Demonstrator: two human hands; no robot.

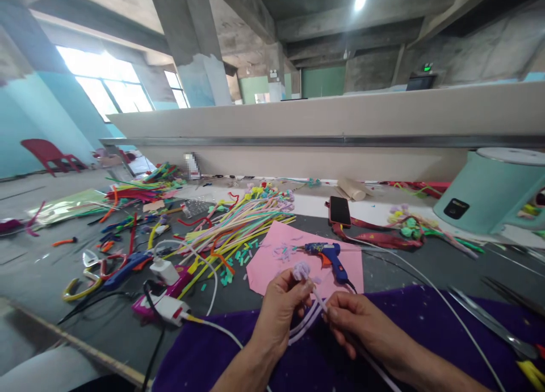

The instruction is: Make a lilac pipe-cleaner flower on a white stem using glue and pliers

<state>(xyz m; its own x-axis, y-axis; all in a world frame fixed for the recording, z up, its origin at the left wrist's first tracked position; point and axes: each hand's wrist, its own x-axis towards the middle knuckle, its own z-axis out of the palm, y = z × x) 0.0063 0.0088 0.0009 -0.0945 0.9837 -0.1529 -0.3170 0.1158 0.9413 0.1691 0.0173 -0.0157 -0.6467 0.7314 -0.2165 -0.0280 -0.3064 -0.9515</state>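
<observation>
Between the thumb and fingers of my left hand (pixel 279 304) is a small lilac pipe-cleaner flower (pixel 301 270), its curled head pointing up. My right hand (pixel 361 321) pinches a lilac pipe cleaner (pixel 318 299) just to the right of the flower. Lilac strands (pixel 304 327) loop below, between the two hands. Behind them a blue glue gun (pixel 326 256) lies on a pink sheet (pixel 266 264), its nozzle to the left near lilac scraps (pixel 283 251). Under both hands is a dark purple cloth (pixel 204 355).
Left of me are a power strip (pixel 170 307) with cables, pliers (pixel 91 278) and a heap of coloured pipe cleaners (pixel 230 227). A phone (pixel 339 210) lies beyond the glue gun. Scissors (pixel 494 321) and a green kettle (pixel 485 193) are at right.
</observation>
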